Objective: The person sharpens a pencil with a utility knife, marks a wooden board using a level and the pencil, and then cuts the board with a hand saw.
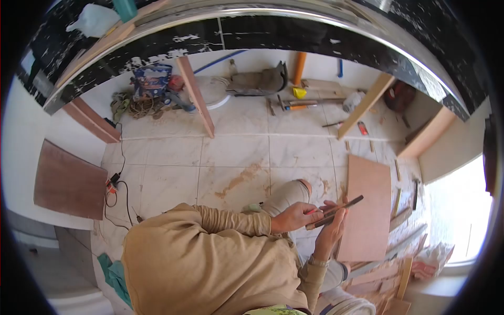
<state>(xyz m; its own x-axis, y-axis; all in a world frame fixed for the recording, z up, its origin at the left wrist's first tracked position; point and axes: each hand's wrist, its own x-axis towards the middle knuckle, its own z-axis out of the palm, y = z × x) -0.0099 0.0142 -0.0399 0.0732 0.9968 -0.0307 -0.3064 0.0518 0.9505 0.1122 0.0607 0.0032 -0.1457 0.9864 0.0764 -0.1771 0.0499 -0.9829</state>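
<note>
My left hand is closed, pinching a small red object, perhaps a pencil, against a narrow dark tool or strip. From the other side, my right hand wraps its fingers round this long dark piece, which lies slanted across both hands. Its exact kind is hard to make out. A flat reddish-brown wooden board lies on the floor just right of my hands. My knee shows beyond the left hand.
Tiled floor spreads ahead under a black counter on wooden uprights. Hammers, a yellow object and a bag lie beneath it. At left are a brown panel and cables; wood scraps lie lower right.
</note>
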